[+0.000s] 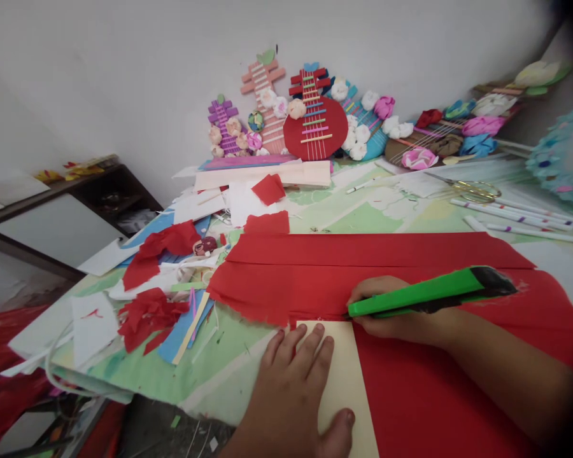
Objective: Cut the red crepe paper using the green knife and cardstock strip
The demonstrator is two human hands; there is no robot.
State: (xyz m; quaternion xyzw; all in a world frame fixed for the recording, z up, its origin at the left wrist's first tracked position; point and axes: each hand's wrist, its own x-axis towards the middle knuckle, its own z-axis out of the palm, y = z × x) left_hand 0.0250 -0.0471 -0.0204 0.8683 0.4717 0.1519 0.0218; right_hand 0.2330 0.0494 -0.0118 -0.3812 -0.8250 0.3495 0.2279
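My left hand (pixel 302 388) lies flat, fingers spread, on a pale yellow card strip (pixel 358 388), its fingertips near the strip's top edge. In my right hand (pixel 401 324) is a long green tool with a black end (pixel 420 291); its exact kind is unclear. The tool's narrow front end points left, at the top right corner of the card strip. Red paper (pixel 430 394) spreads under my right forearm and beside the strip. A folded red sheet (pixel 363 249) lies just beyond both hands.
Red scraps (pixel 149 316) and blue paper strips (pixel 184 331) litter the left side. Paper-craft lutes (pixel 315 124) lean against the wall. Gold-handled scissors (pixel 475 189) and several white markers (pixel 530 216) lie at the right. The table's near left edge (pixel 181 407) drops to the floor.
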